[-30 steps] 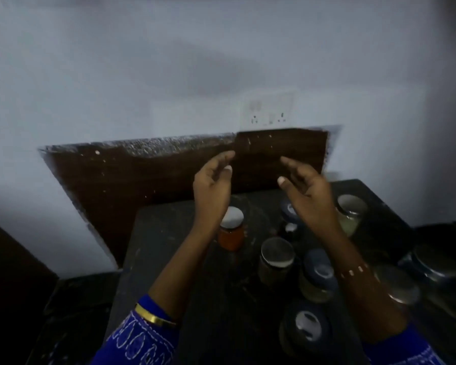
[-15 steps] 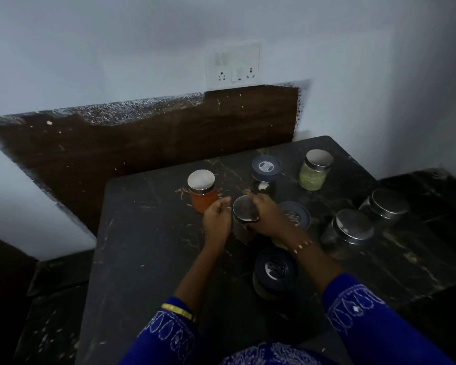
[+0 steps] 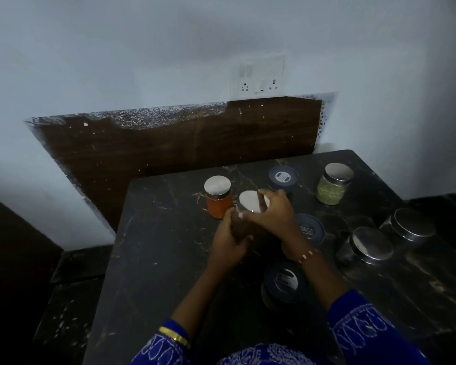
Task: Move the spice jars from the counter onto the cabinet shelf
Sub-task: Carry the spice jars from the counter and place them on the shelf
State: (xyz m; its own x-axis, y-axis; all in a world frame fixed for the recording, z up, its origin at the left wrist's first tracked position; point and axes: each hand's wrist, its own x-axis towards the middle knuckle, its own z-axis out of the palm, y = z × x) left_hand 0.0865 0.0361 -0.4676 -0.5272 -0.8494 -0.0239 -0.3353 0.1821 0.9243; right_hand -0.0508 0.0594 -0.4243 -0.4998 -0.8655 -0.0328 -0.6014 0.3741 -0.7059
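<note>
Both hands hold one silver-lidded jar with dark contents (image 3: 248, 204) above the dark marble counter (image 3: 156, 254). My left hand (image 3: 228, 239) wraps the jar's body from below. Over the lid, my right hand (image 3: 271, 216) grips the top and far side. The jar is tilted, its lid facing left and up. An orange jar (image 3: 218, 197) stands just left of it. Behind are a dark-lidded jar (image 3: 283, 177) and a jar of yellow-green spice (image 3: 333, 183). The cabinet shelf is not in view.
Two dark-lidded jars stand under and near my right arm (image 3: 309, 229) (image 3: 283, 281). Two steel-lidded jars (image 3: 367, 246) (image 3: 411, 225) stand at the right. A brown backsplash (image 3: 169, 151) and a wall socket panel (image 3: 258, 77) are behind the counter. A lower dark ledge (image 3: 71, 285) lies left.
Both hands came down from mid-air to the silver-lidded jar, closed round it, and lifted and tilted it. The view also dropped towards the counter.
</note>
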